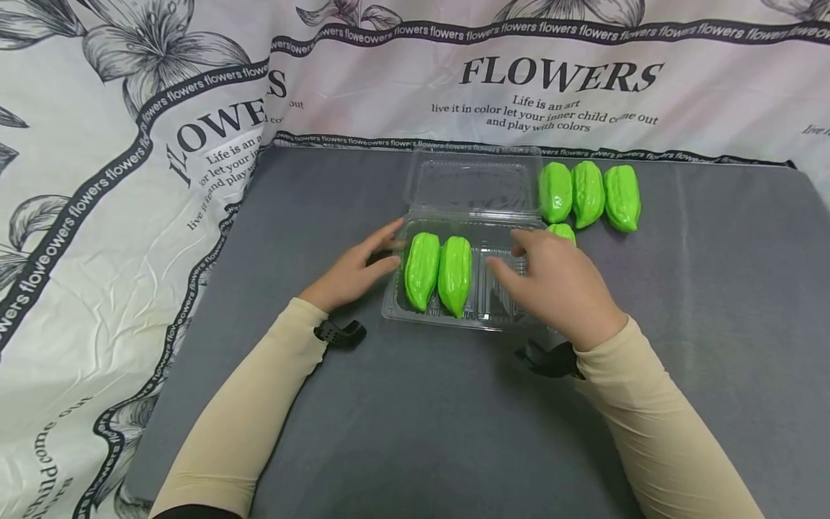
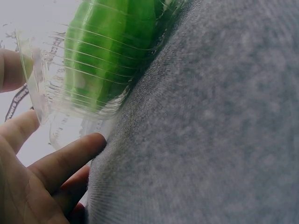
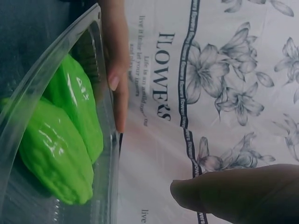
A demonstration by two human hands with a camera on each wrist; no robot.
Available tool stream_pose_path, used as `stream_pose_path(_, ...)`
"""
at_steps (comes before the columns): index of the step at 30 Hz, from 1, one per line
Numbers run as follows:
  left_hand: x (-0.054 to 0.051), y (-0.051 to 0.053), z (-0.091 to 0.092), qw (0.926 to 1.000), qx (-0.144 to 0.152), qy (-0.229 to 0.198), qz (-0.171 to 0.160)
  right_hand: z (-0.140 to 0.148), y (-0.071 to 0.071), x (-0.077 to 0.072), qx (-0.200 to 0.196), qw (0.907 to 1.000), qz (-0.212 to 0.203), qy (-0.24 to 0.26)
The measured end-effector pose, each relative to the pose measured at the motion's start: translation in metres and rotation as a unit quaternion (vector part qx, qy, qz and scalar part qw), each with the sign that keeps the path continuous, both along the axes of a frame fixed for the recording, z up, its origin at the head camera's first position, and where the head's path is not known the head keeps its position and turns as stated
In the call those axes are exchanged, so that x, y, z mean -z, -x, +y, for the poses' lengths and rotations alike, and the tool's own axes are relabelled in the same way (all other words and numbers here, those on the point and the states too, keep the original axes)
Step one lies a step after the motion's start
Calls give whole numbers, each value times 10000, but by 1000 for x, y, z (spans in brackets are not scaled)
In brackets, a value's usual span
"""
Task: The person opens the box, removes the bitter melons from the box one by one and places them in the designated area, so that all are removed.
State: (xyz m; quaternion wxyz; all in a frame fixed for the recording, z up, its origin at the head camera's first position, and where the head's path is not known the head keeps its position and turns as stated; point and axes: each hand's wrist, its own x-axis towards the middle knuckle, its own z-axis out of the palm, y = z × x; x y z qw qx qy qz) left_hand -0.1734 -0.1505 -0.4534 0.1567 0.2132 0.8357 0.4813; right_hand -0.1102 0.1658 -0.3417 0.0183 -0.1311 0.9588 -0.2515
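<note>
Two glossy, ribbed green fruits (image 1: 421, 272) with tapered ends lie side by side in the left part of a clear plastic clamshell box (image 1: 447, 323). My left hand (image 1: 353, 272) is at the box's left side, its extended fingers against or close to the wall. In the left wrist view, the fingers (image 2: 70, 161) are spread beside the ribbed clear wall. My right hand (image 1: 564, 281) hovers over the box's right part, thumb and index finger apart, with nothing seen between them. Only its thumb (image 3: 233, 193) shows in the right wrist view.
The raised clear lid (image 1: 476, 184) leans back behind the box. Three more green fruits (image 1: 588, 194) stand in a row at the back right. Another green fruit (image 1: 561, 232) is partly hidden behind my right hand. Grey cloth (image 1: 421, 432) covers the table; a flower-print sheet (image 1: 363, 94) hangs behind.
</note>
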Motion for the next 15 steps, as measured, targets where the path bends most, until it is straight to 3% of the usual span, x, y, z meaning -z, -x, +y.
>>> stream_pose_path(15, -1, 0, 1, 10000, -2, -61, 33, -29, 10, 7, -167, 9986, -502, 3)
